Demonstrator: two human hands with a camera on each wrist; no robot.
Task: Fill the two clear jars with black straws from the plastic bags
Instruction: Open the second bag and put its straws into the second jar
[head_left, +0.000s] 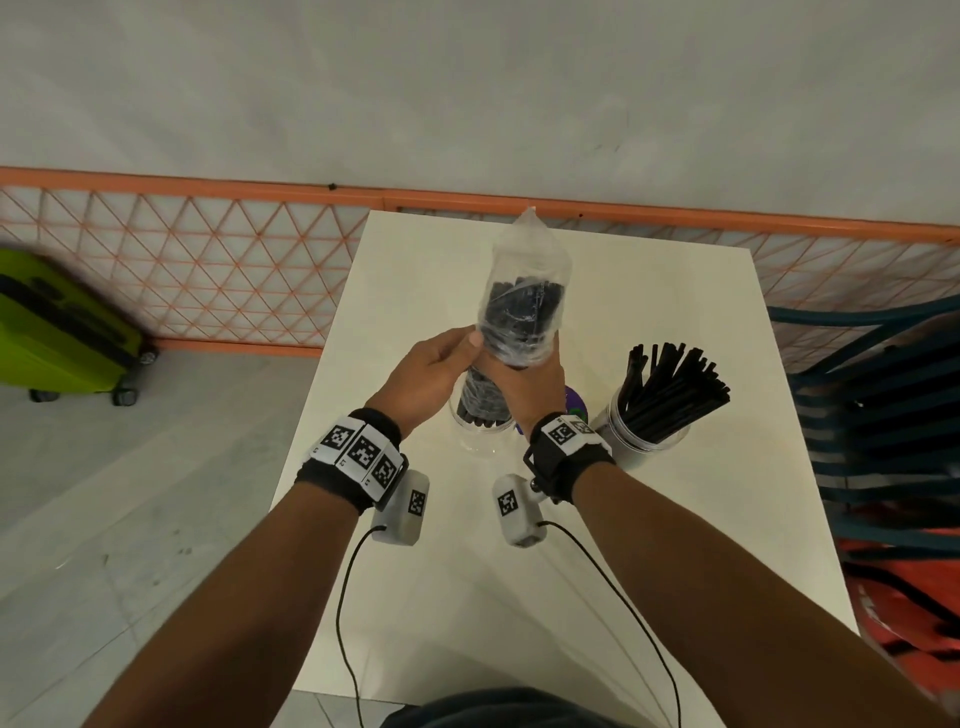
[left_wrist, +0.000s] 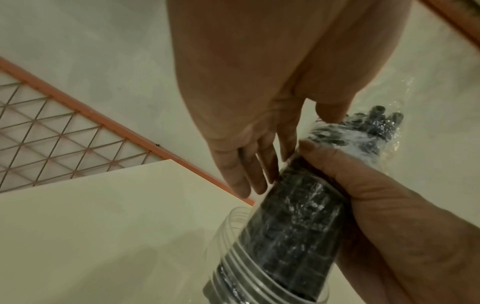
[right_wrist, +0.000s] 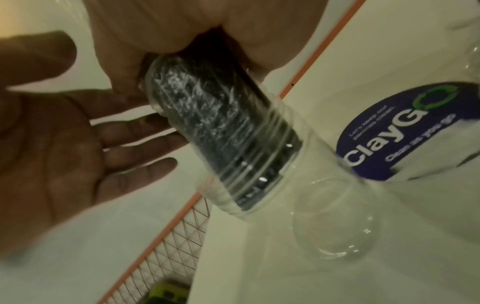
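Observation:
A clear plastic bag (head_left: 524, 301) of black straws stands upright with its lower end inside a clear jar (head_left: 478, 436) on the white table (head_left: 519, 597). My right hand (head_left: 530, 384) grips the bundle just above the jar's mouth. My left hand (head_left: 436, 364) lies against the bag's left side, thumb on the plastic. In the left wrist view its fingers (left_wrist: 246, 181) are straight along the bag (left_wrist: 298, 216). The right wrist view shows the bag (right_wrist: 221, 127) entering the jar (right_wrist: 259, 191). A second clear jar (head_left: 649, 436) to the right holds loose black straws (head_left: 670, 384).
A purple round sticker (right_wrist: 389, 133) lies on the table behind the jars, and a clear lid (right_wrist: 335, 218) lies near it. An orange mesh fence (head_left: 208, 270) runs behind the table. A green suitcase (head_left: 57, 332) stands at left, stacked chairs (head_left: 883, 415) at right.

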